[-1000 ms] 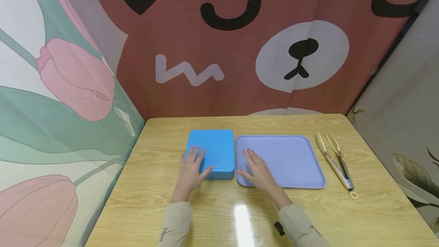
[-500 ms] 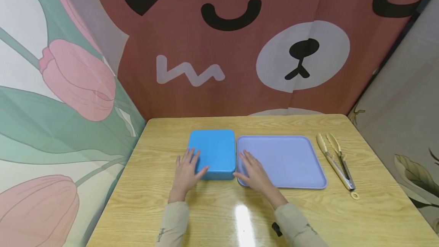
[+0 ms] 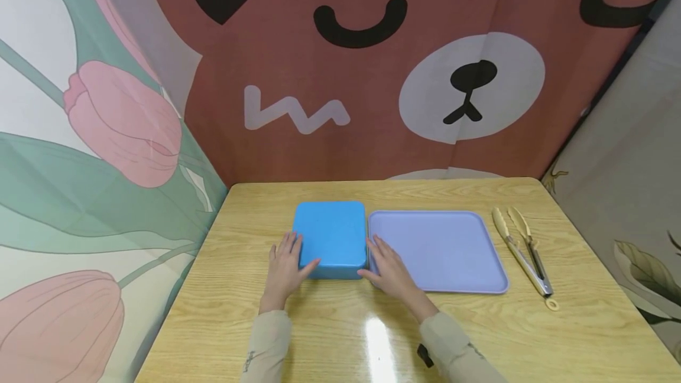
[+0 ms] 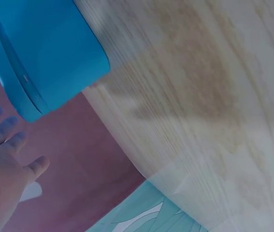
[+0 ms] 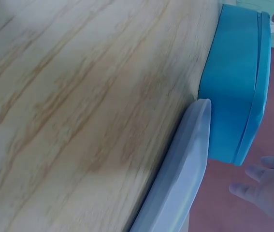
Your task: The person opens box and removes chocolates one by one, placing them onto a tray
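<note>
Shifted toward nine o'clock: left hand [image 3: 284, 272], right hand [image 3: 392, 270], both outspread, contact unclear. Blue box [image 3: 331, 232]: likely stiff, slick; grip sides.

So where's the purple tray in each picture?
Head view: the tray is right of middle, beside the blue box.
Left wrist view: no tray; the blue box is top left.
Right wrist view: the tray is at bottom middle, slanting up toward the blue box.
Match them by the blue box: it's in all three.

Beige sleeves [image 3: 270, 336] with dark markings [image 3: 248, 362]
</note>
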A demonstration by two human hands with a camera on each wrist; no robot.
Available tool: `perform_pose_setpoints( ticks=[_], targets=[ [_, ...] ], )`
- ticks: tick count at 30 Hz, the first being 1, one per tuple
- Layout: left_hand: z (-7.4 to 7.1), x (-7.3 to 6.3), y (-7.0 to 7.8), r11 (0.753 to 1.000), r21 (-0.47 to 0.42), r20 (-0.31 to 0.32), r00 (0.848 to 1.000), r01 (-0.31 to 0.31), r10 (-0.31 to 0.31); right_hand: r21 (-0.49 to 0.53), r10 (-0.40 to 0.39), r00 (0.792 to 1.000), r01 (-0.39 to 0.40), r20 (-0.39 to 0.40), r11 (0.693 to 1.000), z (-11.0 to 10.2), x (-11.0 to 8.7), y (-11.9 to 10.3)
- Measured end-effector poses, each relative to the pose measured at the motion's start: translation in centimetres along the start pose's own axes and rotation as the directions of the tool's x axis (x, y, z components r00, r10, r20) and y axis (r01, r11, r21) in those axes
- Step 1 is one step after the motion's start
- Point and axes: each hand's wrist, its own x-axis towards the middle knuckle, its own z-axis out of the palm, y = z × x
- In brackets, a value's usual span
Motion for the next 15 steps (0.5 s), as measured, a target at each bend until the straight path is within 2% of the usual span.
perform_pose_setpoints(
  ticks=[5,15],
  targets=[
    [0.1,-0.1,-0.3,0.999,-0.017,0.039,0.999,0.034,-0.033,0.009,0.009,1.0,-0.009,0.013,1.0,0.15,0.11,-0.23],
    [-0.05,-0.13,-0.49,0.999,-0.011,0.043,0.998,0.047,-0.046,0.014,0.05,0.998,-0.05,0.028,0.999,0.62,0.35,-0.45]
  ],
)
